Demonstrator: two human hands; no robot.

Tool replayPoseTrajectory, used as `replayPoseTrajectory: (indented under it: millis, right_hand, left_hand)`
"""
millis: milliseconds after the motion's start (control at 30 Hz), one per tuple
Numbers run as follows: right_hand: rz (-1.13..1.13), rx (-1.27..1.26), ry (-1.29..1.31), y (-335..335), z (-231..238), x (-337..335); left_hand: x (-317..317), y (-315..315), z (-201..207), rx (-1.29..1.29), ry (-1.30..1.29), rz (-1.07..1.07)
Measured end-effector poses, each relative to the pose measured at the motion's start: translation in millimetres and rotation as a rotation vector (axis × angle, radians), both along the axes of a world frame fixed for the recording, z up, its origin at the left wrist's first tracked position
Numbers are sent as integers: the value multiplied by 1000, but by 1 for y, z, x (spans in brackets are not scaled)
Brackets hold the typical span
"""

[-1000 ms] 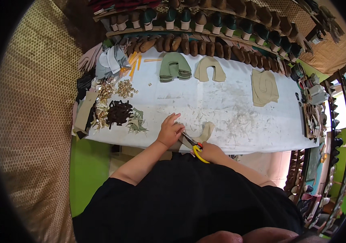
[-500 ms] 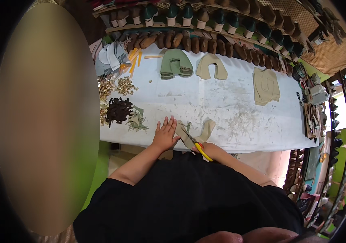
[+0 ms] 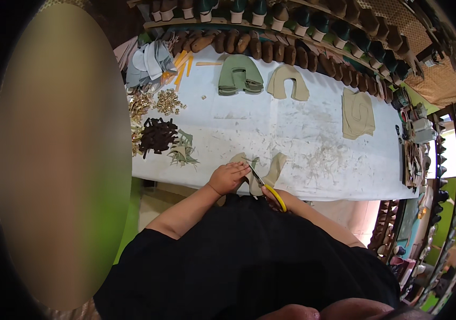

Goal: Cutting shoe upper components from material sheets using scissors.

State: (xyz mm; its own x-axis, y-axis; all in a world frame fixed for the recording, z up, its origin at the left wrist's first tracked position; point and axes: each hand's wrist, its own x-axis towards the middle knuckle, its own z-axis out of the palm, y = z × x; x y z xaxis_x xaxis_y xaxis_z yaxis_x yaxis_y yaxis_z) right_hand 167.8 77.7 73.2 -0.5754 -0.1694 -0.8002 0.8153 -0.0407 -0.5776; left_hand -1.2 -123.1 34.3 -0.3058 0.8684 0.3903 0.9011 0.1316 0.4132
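Note:
By the table's near edge lies a beige U-shaped shoe piece (image 3: pixel 275 169), its curve toward me. My left hand (image 3: pixel 229 177) is closed over its left arm, fingers together and pointing right; the thumb is mostly hidden. My right hand (image 3: pixel 286 199) grips yellow-handled scissors (image 3: pixel 277 198). Their blades point up and left, over the inside of the U and close to my left fingertips. A small green scrap (image 3: pixel 255 160) shows between the two arms of the piece.
Green trimmings (image 3: pixel 184 154), dark brown strips (image 3: pixel 157 136) and gold metal bits (image 3: pixel 168 102) lie at left. Farther back are stacked green pieces (image 3: pixel 240 74) and beige pieces (image 3: pixel 289 82), with more beige pieces (image 3: pixel 358 114) at right. Shoe lasts (image 3: pixel 268 52) line the back.
My left hand has gone from lying flat with spread fingers beside the piece to closing over its left arm. The scissors remain in my right hand, slightly turned. The whole view has shifted a little.

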Motion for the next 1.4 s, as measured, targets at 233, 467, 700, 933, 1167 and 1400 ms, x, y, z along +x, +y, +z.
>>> replayPoseTrajectory:
  millis: [233, 467, 700, 933, 1167, 1400]
  right_hand:
    - [-41, -6, 8, -3, -7, 3]
    - [-54, -68, -55, -1, -8, 4]
    - [-52, -32, -26, -5, -14, 6]
    - [84, 211, 66, -7, -20, 7]
    - [240, 380, 137, -5, -15, 3]
    - [265, 499, 162, -8, -13, 3]
  left_hand:
    - [-1, 1, 2, 39, -50, -37]
    - [-1, -1, -2, 61, -69, -42]
    - [0, -1, 2, 67, -90, -34]
    - [1, -1, 3, 77, -69, -14]
    - [3, -4, -3, 92, -64, 3]
    - [4, -5, -6, 82, -70, 4]
